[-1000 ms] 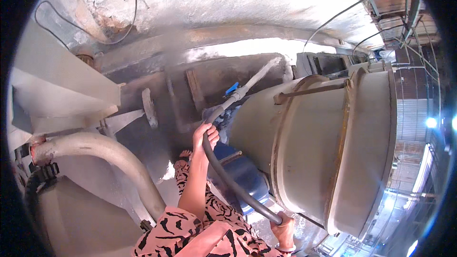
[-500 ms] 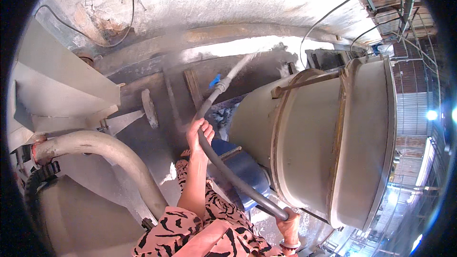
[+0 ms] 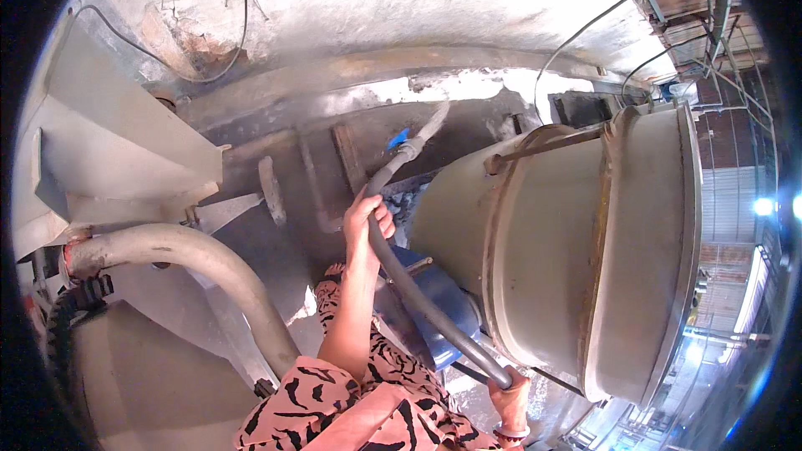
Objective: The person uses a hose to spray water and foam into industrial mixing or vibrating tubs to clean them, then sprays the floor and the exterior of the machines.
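Observation:
My left hand (image 3: 369, 219) is wrapped around a thick dark grey hose (image 3: 422, 307), arm stretched forward. Lower right, my right hand (image 3: 510, 402), with bracelets at the wrist, grips the same hose farther back. Between the hands the hose sags in a shallow curve. Beyond my left hand it runs up to a grey coupling (image 3: 409, 149) with a blue lever or tab (image 3: 398, 139) beside it. A pale length (image 3: 432, 125) continues from the coupling toward the wall's foot; I cannot tell whether it is a pipe or a jet of water.
A large ribbed beige tank (image 3: 543, 250) fills the right side. Under the hose stands a blue drum-like body (image 3: 434, 317). On the left are a metal hopper (image 3: 125, 134) and a thick curved pipe (image 3: 184, 250). A whitish wall (image 3: 376, 0) with hanging cables rises ahead.
The whole view has shifted slightly, so the surroundings sit farther right. The coupling and my left hand have moved a little right with the hose. Both hands keep their grip.

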